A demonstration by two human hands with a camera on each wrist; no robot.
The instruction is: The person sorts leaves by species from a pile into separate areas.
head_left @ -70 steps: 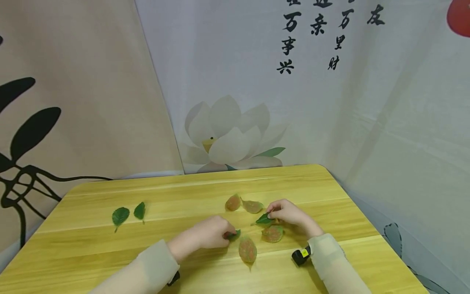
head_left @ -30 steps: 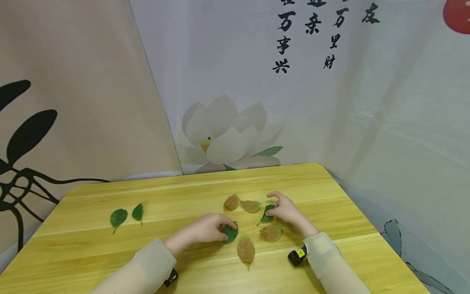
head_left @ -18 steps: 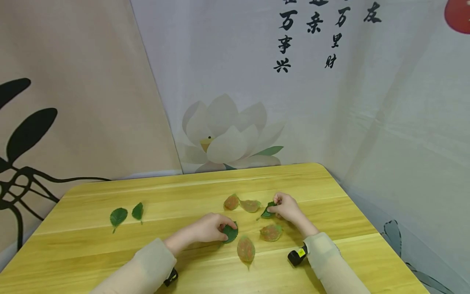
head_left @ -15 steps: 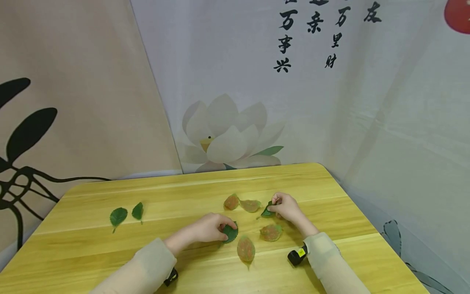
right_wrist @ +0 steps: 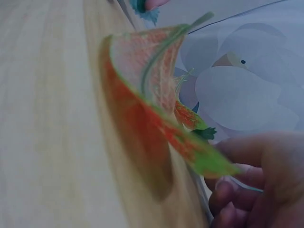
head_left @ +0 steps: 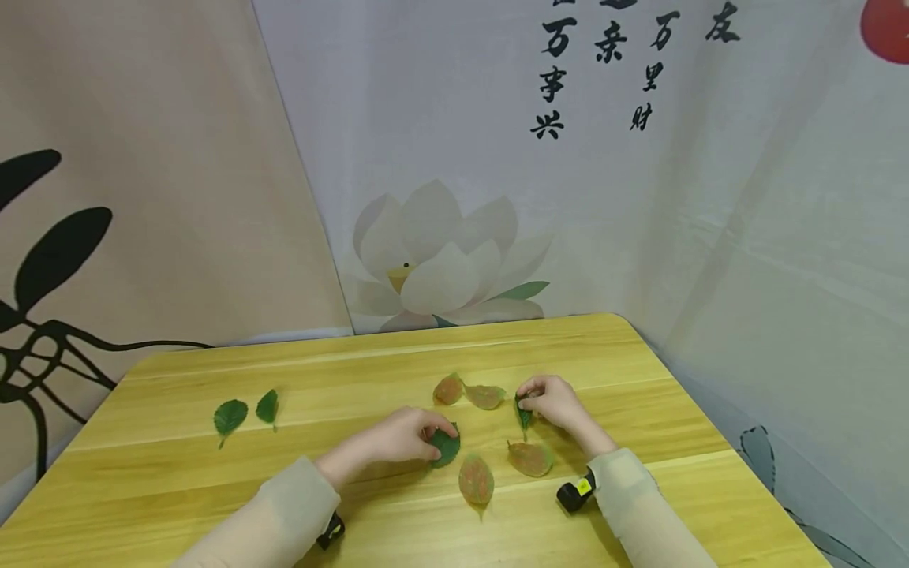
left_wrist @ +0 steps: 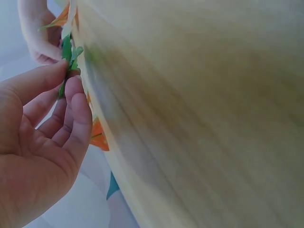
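My left hand point(head_left: 408, 435) pinches a rounded green leaf point(head_left: 446, 446) between thumb and fingers, over the middle of the table. In the left wrist view this leaf point(left_wrist: 67, 50) is seen nearly edge-on at the fingertips. My right hand point(head_left: 559, 404) pinches a second green leaf point(head_left: 523, 415), its stem pointing down toward me. A reddish leaf with a green edge point(head_left: 529, 458) lies just in front of that hand; in the right wrist view this curled reddish leaf point(right_wrist: 152, 71) covers most of the held green one. Another reddish leaf point(head_left: 476, 480) lies between the hands, nearer to me.
Two more reddish leaves, one rounded point(head_left: 448, 390) and one longer point(head_left: 486, 396), lie farther back. Two green leaves, a larger point(head_left: 230, 416) and a smaller point(head_left: 267, 407), rest at the left of the wooden table point(head_left: 177, 481). A printed curtain point(head_left: 454, 158) hangs behind the table's far edge.
The right hand has turned its green leaf so the stem swings toward me. The reddish leaf in front of it has shifted slightly right and rotated. Earlier, the left hand's leaf tilted to show its face.
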